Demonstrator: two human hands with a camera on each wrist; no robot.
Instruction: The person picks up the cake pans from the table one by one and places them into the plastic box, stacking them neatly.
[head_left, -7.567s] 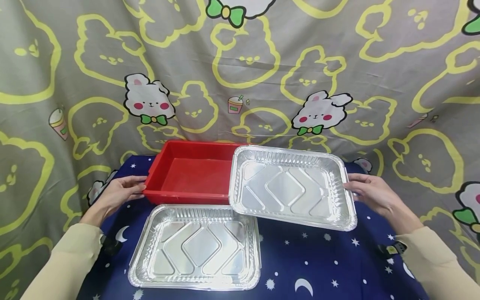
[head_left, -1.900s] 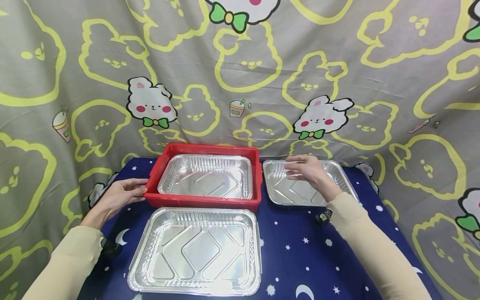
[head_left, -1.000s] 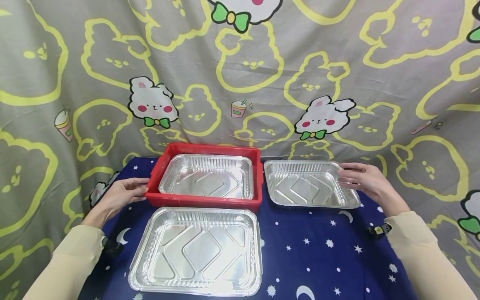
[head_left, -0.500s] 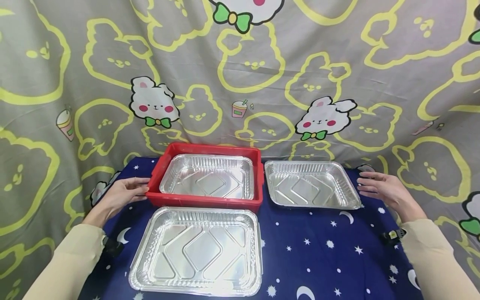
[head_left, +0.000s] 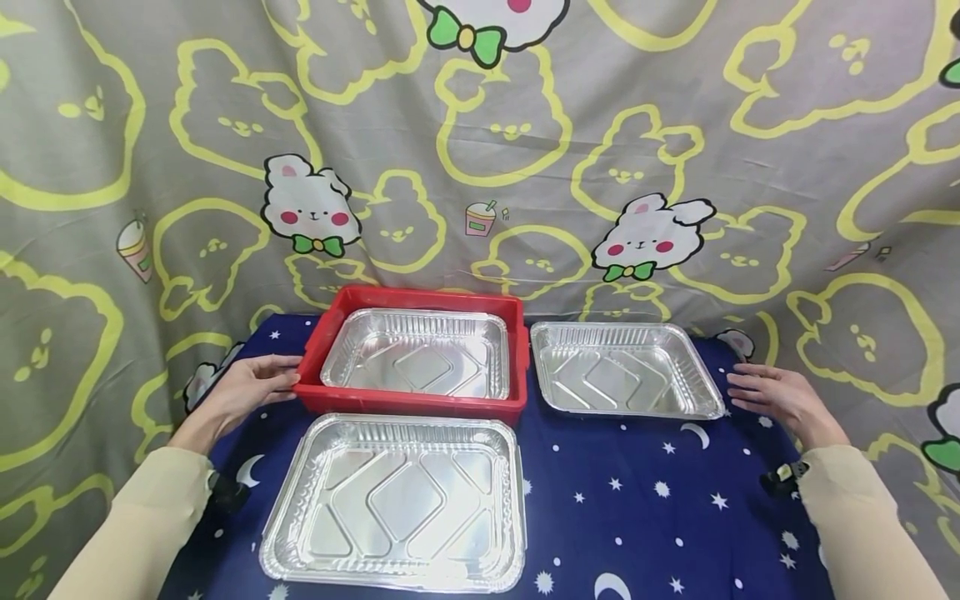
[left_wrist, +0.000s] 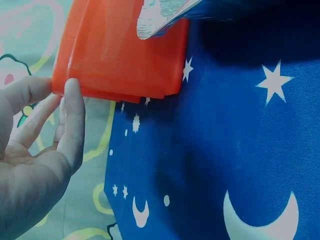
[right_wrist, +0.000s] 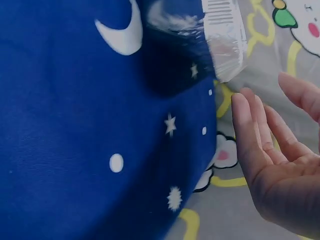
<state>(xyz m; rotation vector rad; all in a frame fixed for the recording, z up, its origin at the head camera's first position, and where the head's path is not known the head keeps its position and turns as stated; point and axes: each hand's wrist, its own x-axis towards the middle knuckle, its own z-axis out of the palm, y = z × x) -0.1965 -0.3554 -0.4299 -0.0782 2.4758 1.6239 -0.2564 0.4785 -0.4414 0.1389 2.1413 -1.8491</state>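
Note:
At the back left of the table, in the head view, stands a red plastic bin (head_left: 408, 404) with a foil baking pan (head_left: 422, 367) lying in it. My left hand (head_left: 255, 387) touches the bin's near left corner. Seen from the left wrist, the thumb and a finger (left_wrist: 75, 120) meet the red wall at that corner, fairly straight. To the bin's right a second foil pan (head_left: 618, 379) sits on the cloth. Beyond its right end my right hand (head_left: 787, 400) hangs with loosely bent fingers, holding nothing. A third foil pan (head_left: 405, 504) lies in front of the bin.
A dark blue tablecloth (head_left: 637, 500) with white moons and stars covers the table. Close behind the bin and pans hangs a grey curtain (head_left: 525, 108) printed with yellow outlines and white rabbits. It also runs down both sides.
A foil pan the right hand held over the bin's right part has left that spot; one now lies in the bin, another to its right. The right hand has drawn away rightward.

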